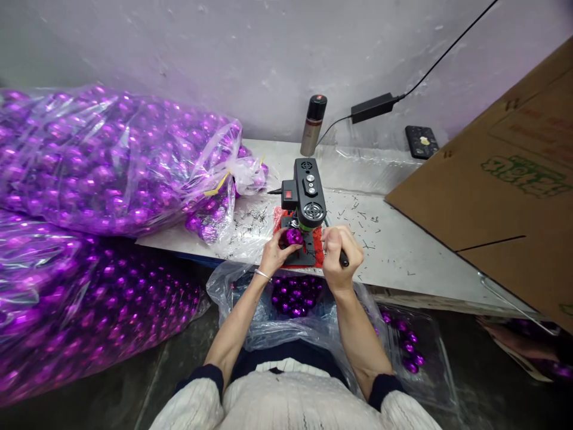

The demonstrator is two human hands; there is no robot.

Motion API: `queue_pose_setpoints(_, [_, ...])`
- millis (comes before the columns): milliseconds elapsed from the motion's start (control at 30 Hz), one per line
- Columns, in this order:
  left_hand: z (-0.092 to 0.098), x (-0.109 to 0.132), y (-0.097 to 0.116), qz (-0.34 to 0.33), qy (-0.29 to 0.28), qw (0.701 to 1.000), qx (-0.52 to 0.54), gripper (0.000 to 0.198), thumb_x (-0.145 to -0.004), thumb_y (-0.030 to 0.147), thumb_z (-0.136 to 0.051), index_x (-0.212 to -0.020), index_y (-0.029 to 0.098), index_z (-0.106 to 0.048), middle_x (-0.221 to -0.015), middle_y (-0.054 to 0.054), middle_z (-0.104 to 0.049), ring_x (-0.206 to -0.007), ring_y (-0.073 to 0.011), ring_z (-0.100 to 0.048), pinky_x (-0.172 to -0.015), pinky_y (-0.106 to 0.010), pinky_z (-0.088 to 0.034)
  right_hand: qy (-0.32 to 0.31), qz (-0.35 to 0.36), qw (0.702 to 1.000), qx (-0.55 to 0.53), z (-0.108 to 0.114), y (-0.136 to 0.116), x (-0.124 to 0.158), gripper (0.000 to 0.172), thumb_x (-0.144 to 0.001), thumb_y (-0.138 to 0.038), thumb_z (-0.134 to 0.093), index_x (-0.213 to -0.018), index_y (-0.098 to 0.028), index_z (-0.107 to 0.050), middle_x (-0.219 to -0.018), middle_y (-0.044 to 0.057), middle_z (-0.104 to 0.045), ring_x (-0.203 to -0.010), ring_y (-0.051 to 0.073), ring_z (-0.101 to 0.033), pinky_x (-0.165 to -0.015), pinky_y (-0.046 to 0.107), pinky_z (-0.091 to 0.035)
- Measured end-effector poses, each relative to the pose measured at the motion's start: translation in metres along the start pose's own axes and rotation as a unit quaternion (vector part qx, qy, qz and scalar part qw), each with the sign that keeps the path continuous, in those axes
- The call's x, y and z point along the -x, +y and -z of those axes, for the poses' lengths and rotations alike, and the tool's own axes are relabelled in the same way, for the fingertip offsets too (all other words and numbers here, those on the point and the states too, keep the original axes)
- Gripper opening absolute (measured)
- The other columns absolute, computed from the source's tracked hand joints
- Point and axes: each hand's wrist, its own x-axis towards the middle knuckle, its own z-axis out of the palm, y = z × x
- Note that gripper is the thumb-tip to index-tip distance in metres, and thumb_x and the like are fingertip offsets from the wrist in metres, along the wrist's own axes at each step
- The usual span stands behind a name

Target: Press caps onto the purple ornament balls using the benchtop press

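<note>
Below, plastic bag (268,334) of purple balls (293,295); left hand (274,254) around one ball (293,236), right hand (341,257) tight on a lever (344,259).

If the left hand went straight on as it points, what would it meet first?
Probably the purple ball that the left hand holds, then the black machine behind; depth is unclear.

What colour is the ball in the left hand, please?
The ball in the left hand is shiny purple; head view.

No legible text. Green print on the brown corrugated cardboard sheet (505,197) is too blurred to read.
</note>
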Motion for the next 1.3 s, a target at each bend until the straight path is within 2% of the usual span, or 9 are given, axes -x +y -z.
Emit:
queue_pose_setpoints(100, [0.0,0.0,-0.002,-0.069,-0.013,0.997,-0.045,0.068,-0.076,0.042,-0.086,-0.134,0.017,-0.062,-0.119,-0.014,-0.075,-0.108,-0.03,-0.072,-0.101,-0.047,-0.056,-0.004,0.009,1.0,-0.006,0.001,0.0,0.0,0.031,-0.099,-0.017,-0.047,-0.069,-0.023,-0.048,-0.066,-0.002,-0.053,-0.066,0.013,-0.055,-0.064,0.031,-0.043])
queue_pose_setpoints(233, [0.0,0.0,-0.007,-0.187,-0.028,0.975,-0.116,0.063,-0.079,0.042,-0.084,-0.134,0.02,-0.061,-0.132,-0.014,-0.068,-0.123,-0.0312,-0.066,-0.109,-0.05,-0.052,-0.008,0.007,1.0,-0.002,0.002,0.001,0.001,0.031,-0.099,-0.017,-0.046,-0.069,-0.023,-0.049,-0.067,-0.002,-0.053,-0.066,0.014,-0.055,-0.064,0.031,-0.043])
queue_pose_setpoints(400, [-0.013,-0.004,-0.021,-0.24,0.003,0.961,-0.14,0.067,-0.08,0.043,-0.083,-0.138,0.02,-0.059,-0.133,-0.016,-0.066,-0.126,-0.0313,-0.063,-0.109,-0.051,-0.052,-0.021,0.009,1.0,0.003,0.004,0.002,0.003,0.03,-0.099,-0.017,-0.046,-0.07,-0.023,-0.05,-0.069,-0.001,-0.056,-0.067,0.014,-0.055,-0.065,0.032,-0.044])
queue_pose_setpoints(567, [-0.022,-0.004,-0.03,-0.234,0.024,0.965,-0.115,0.071,-0.079,0.047,-0.083,-0.139,0.02,-0.057,-0.132,-0.016,-0.068,-0.124,-0.0316,-0.065,-0.109,-0.053,-0.051,-0.015,0.02,1.0,0.004,0.004,0.007,0.01,0.028,-0.097,-0.015,-0.047,-0.071,-0.022,-0.051,-0.07,0.0,-0.058,-0.067,0.014,-0.056,-0.063,0.031,-0.043])
queue_pose_setpoints(867, [-0.021,0.003,-0.022,-0.152,0.047,0.976,-0.147,0.066,-0.073,0.045,-0.088,-0.13,0.021,-0.066,-0.125,-0.013,-0.072,-0.121,-0.0327,-0.065,-0.11,-0.052,-0.047,-0.003,0.065,0.997,0.029,0.002,0.024,0.03,0.026,-0.095,-0.016,-0.047,-0.071,-0.023,-0.051,-0.069,0.0,-0.06,-0.065,0.015,-0.06,-0.06,0.031,-0.045])
queue_pose_setpoints(1067, [-0.021,0.003,-0.02,-0.156,0.037,0.977,-0.141,0.066,-0.074,0.047,-0.087,-0.131,0.021,-0.065,-0.127,-0.014,-0.071,-0.122,-0.0324,-0.065,-0.11,-0.05,-0.046,0.019,0.084,0.996,0.023,-0.005,0.041,0.046,0.025,-0.097,-0.022,-0.046,-0.072,-0.023,-0.053,-0.072,0.0,-0.061,-0.063,0.014,-0.059,-0.058,0.031,-0.046])
queue_pose_setpoints(1300, [-0.021,0.003,-0.022,-0.159,0.028,0.977,-0.138,0.067,-0.076,0.049,-0.085,-0.132,0.02,-0.065,-0.128,-0.015,-0.07,-0.122,-0.0324,-0.065,-0.111,-0.051,-0.047,0.06,0.088,0.994,0.007,-0.014,0.054,0.058,0.029,-0.1,-0.029,-0.042,-0.073,-0.023,-0.05,-0.072,-0.001,-0.06,-0.06,0.014,-0.055,-0.064,0.034,-0.047])
